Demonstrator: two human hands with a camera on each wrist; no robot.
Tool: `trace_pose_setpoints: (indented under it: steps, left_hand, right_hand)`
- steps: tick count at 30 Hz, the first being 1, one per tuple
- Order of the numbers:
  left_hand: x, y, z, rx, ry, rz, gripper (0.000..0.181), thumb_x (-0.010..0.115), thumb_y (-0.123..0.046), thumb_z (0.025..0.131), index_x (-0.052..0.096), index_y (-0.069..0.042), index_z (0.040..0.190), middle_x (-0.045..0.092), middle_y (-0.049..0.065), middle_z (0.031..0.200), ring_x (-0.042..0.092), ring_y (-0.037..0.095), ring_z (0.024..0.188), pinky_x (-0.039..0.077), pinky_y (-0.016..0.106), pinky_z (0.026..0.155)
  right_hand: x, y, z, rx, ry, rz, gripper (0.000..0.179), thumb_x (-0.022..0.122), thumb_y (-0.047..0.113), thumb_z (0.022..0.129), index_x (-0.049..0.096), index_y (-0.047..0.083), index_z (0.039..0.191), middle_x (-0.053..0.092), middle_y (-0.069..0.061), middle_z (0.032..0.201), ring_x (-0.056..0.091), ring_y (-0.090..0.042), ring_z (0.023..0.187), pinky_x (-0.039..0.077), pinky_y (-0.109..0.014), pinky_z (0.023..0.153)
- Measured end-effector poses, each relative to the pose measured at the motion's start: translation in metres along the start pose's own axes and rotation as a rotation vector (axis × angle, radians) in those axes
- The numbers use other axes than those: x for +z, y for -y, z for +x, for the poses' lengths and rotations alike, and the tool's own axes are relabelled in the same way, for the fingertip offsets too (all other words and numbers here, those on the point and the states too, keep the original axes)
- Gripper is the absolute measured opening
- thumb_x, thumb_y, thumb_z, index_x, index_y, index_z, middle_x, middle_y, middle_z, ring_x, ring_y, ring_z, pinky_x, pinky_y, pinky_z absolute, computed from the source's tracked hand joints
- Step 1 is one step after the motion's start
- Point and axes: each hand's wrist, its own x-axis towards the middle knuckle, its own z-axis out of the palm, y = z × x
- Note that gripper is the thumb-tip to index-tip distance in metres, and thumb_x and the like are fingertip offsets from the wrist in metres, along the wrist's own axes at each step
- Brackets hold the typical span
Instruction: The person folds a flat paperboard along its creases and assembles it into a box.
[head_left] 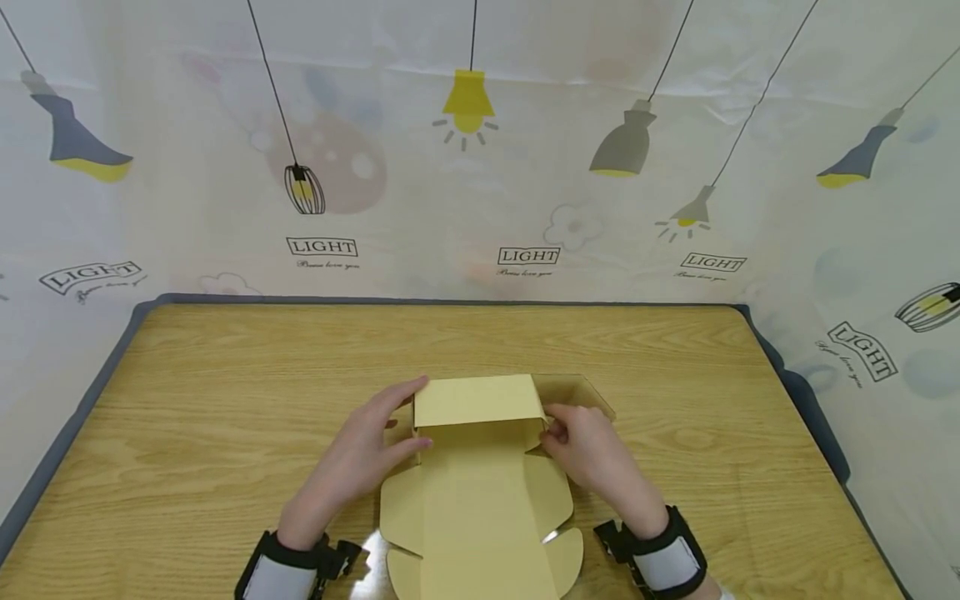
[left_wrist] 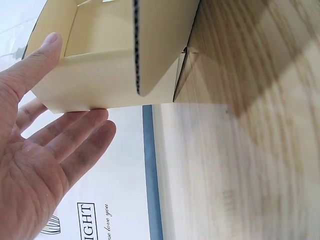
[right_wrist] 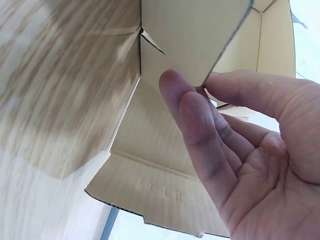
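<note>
A partly folded pale-yellow cardboard box lies on the wooden table, with one end raised into walls and a folded-over top panel. My left hand spans the raised end's left side. Its thumb tip rests at the wall's edge, while the other fingers stretch nearly straight along the outside. On the opposite side, my right hand pinches the edge of a side flap between thumb and fingertips. Behind that hand, a slotted side panel sticks outward.
Rounded side flaps spread from the box's flat part toward the front. The wooden table has a dark blue border and meets a white cloth backdrop printed with lamps. Each wrist wears a black strap.
</note>
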Motion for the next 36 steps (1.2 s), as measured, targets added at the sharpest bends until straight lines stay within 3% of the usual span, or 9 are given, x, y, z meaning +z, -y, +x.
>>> trace_pose_setpoints:
  steps: [6,11,20,28,36]
  left_hand:
    - [0.000,0.001,0.000,0.004,-0.002,-0.003,0.076,0.084,-0.010,0.088,0.046,-0.005,0.154,0.048,0.013,0.155,0.050,0.034,0.138,0.053,0.049,0.102]
    - [0.000,0.001,0.000,0.012,-0.007,-0.004,0.077,0.084,-0.009,0.087,0.046,-0.005,0.154,0.049,0.014,0.154,0.050,0.035,0.137,0.054,0.048,0.101]
    - [0.000,0.001,-0.001,0.030,-0.009,0.001,0.078,0.085,-0.008,0.086,0.047,-0.005,0.154,0.050,0.013,0.153,0.051,0.034,0.137,0.054,0.046,0.101]
    - [-0.001,-0.001,0.000,0.033,-0.005,0.006,0.077,0.086,-0.007,0.085,0.048,-0.003,0.152,0.051,0.015,0.153,0.051,0.035,0.136,0.055,0.047,0.100]
    - [-0.001,-0.001,0.000,0.022,-0.002,0.015,0.078,0.086,-0.008,0.084,0.048,-0.003,0.152,0.050,0.015,0.152,0.052,0.035,0.135,0.055,0.045,0.100]
  right_hand:
    - [0.001,0.003,0.000,-0.021,-0.004,-0.032,0.013,0.073,-0.008,0.083,0.070,0.003,0.090,0.060,0.006,0.069,0.054,-0.006,0.062,0.050,-0.025,0.058]
    - [0.003,0.008,-0.001,-0.054,-0.003,-0.043,0.026,0.073,-0.009,0.084,0.058,0.010,0.076,0.051,0.007,0.064,0.045,-0.008,0.057,0.042,-0.024,0.052]
    - [0.010,0.011,-0.001,-0.086,-0.019,-0.079,0.023,0.073,-0.007,0.087,0.059,0.009,0.079,0.050,0.006,0.063,0.044,-0.009,0.057,0.038,-0.025,0.049]
    - [0.015,0.012,-0.001,-0.148,-0.084,-0.167,0.025,0.074,-0.009,0.083,0.059,0.010,0.076,0.057,0.001,0.066,0.050,-0.013,0.061,0.044,-0.031,0.051]
    - [0.014,0.014,-0.002,-0.143,-0.070,-0.163,0.026,0.074,-0.010,0.083,0.058,0.009,0.076,0.054,0.002,0.065,0.045,-0.012,0.059,0.041,-0.029,0.050]
